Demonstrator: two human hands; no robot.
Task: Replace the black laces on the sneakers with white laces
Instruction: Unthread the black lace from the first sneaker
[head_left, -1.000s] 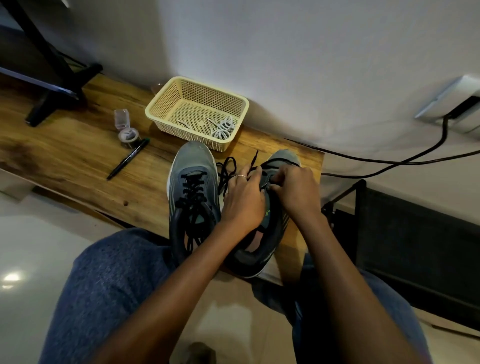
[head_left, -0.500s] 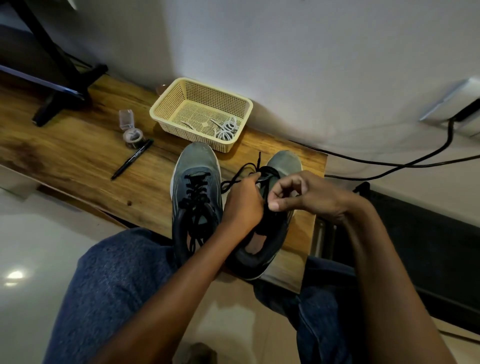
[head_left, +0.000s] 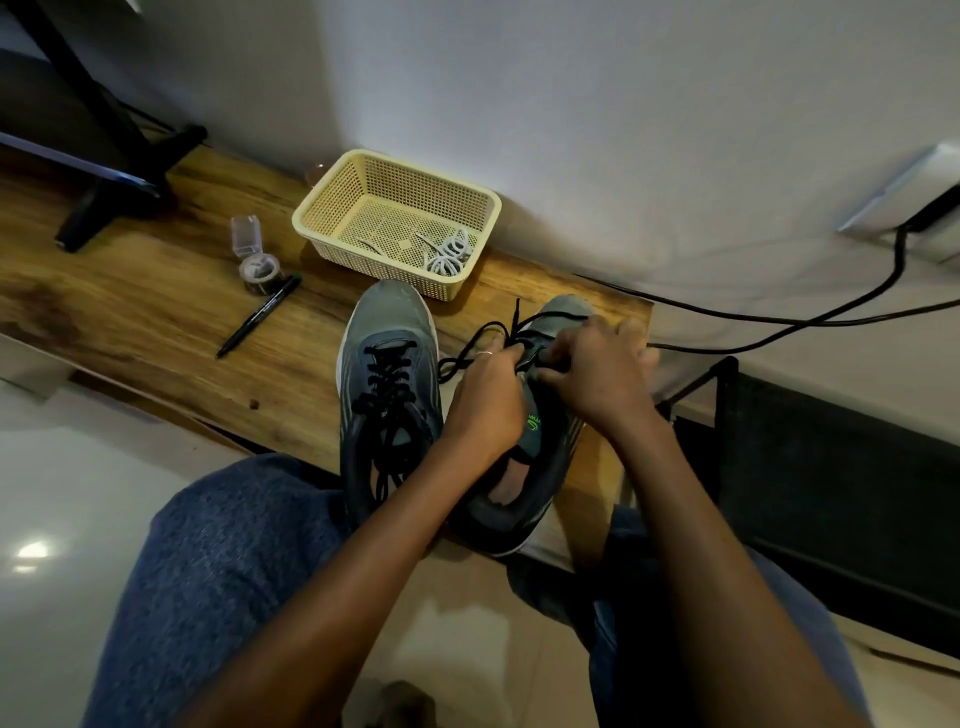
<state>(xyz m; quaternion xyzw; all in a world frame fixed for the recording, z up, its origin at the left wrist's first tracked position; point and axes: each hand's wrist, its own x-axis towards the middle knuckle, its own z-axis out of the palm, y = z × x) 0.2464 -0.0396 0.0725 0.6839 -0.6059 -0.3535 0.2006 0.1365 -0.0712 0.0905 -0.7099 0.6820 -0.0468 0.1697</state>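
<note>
Two grey sneakers stand side by side on the wooden table (head_left: 156, 322). The left sneaker (head_left: 387, 384) is fully laced in black. Both my hands work on the right sneaker (head_left: 540, 452). My left hand (head_left: 488, 400) grips the loosened black lace (head_left: 480, 340), whose free end loops up towards the toe. My right hand (head_left: 597, 369) pinches the lace at the upper eyelets; its fingertips hide that spot. Coiled white laces (head_left: 447, 254) lie in the cream basket (head_left: 322, 208) behind the shoes.
A black pen (head_left: 257, 317), a tape roll (head_left: 258, 270) and a small clear box (head_left: 245, 234) lie left of the basket. A black stand (head_left: 119, 171) sits far left. Black cables (head_left: 831, 312) run along the wall at right. My knees are under the table edge.
My right hand swung out to the right, drawing lace, and has come back onto the right sneaker's eyelets. My left hand stayed on the lace. The free black loop now lies further out.
</note>
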